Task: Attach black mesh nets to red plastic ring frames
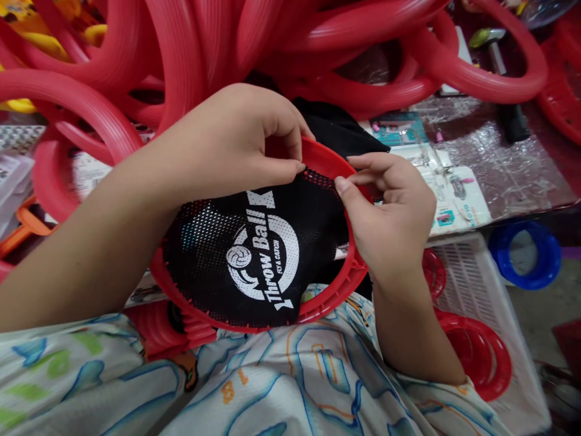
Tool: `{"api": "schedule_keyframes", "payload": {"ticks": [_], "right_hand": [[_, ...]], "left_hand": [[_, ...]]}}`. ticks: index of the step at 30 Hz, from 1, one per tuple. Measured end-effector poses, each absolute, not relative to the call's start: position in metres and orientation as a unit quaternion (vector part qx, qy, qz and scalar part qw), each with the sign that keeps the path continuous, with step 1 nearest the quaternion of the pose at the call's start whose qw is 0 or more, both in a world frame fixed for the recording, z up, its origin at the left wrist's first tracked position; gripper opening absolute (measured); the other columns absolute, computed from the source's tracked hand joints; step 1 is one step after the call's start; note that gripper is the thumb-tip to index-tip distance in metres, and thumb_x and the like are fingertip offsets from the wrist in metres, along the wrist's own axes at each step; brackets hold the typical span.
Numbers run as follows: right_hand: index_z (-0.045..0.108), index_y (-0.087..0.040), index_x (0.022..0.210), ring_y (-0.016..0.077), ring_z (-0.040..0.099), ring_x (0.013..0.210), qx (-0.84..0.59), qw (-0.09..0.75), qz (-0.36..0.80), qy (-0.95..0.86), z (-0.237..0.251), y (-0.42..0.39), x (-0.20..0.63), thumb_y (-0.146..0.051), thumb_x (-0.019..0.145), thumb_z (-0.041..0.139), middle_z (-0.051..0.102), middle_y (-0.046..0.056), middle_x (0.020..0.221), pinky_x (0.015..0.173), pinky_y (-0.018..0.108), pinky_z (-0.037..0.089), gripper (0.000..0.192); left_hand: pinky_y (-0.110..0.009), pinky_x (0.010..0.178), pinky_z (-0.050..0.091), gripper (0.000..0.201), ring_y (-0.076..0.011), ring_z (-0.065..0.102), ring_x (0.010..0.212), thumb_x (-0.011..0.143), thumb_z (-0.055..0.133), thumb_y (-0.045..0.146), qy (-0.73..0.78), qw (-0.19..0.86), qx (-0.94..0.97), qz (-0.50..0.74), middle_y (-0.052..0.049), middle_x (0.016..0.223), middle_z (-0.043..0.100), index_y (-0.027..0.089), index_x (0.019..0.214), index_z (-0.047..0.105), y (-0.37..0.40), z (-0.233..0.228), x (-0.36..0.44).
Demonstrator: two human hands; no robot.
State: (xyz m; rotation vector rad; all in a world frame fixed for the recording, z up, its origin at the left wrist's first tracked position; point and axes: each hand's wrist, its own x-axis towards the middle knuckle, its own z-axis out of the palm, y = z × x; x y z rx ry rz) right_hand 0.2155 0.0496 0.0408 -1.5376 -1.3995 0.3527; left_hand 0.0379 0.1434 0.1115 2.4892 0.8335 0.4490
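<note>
Left arm: bare; comes in from the left, low to high
Left hand (236, 142): knuckles up; fingers curled; thumb and first finger pinched together
Right arm: comes up from the bottom; wrist bent
Right hand (390, 209): thumb points left; fingers curled in; close to the left hand
</note>
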Motion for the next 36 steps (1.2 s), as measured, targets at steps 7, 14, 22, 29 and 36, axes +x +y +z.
{"api": "schedule_keyframes", "payload": {"ticks": [7,14,22,29,36], "right_hand": [[0.069,-0.026,0.102,0.0184,0.064,0.083,-0.651,0.466,0.109,-0.589,0.044,0.049,0.214,-0.021,0.082,0.068,0.067,0.001,0.090,0.081,0.040,0.052,0.020],[0.066,-0.024,0.094,0.0170,0.064,0.081,-0.638,0.465,0.013,-0.614,0.058,0.019,0.206,-0.019,0.087,0.062,0.071,0.003,0.089,0.078,0.034,0.053,0.010],[0.048,-0.010,0.131,0.0258,0.048,0.133,-0.604,0.365,0.261,-0.659,0.037,-0.034,0.177,-0.027,0.092,0.052,0.050,0.020,0.139,0.109,0.047,0.045,0.043],[0.035,-0.021,0.139,0.0240,0.048,0.132,-0.579,0.511,0.395,-0.497,0.019,-0.019,0.153,-0.037,0.092,0.054,0.047,0.014,0.142,0.114,0.050,0.041,0.053],[0.051,-0.025,0.117,0.0116,0.061,0.085,-0.543,0.621,0.327,-0.461,0.028,-0.006,0.161,-0.019,0.086,0.060,0.058,0.001,0.092,0.081,0.029,0.057,0.033]], "left_hand": [[-0.037,0.095,0.046,0.018,-0.0184,0.063,0.086,0.077,0.054,0.028,0.309,0.246,0.904,0.161,-0.002,0.078,0.069,0.017,0.068,0.063,0.144,0.111,0.039],[-0.030,0.078,0.047,0.040,-0.0178,0.060,0.088,0.080,0.055,0.047,0.281,0.203,0.931,0.116,-0.004,0.100,0.067,0.017,0.104,0.065,0.149,0.116,0.033],[-0.047,0.096,0.043,0.058,-0.0308,0.059,0.108,0.081,0.048,0.059,0.277,0.041,0.960,0.020,-0.006,0.115,0.061,0.022,0.124,0.059,0.154,0.130,0.038],[-0.035,0.086,0.046,0.059,-0.0221,0.062,0.099,0.083,0.040,0.053,0.225,0.062,0.972,0.037,-0.006,0.109,0.065,0.012,0.119,0.063,0.151,0.127,0.046],[-0.029,0.081,0.045,0.041,-0.0198,0.064,0.095,0.089,0.049,0.028,0.186,0.093,0.976,0.058,-0.008,0.111,0.070,0.012,0.126,0.059,0.144,0.118,0.047]]}}
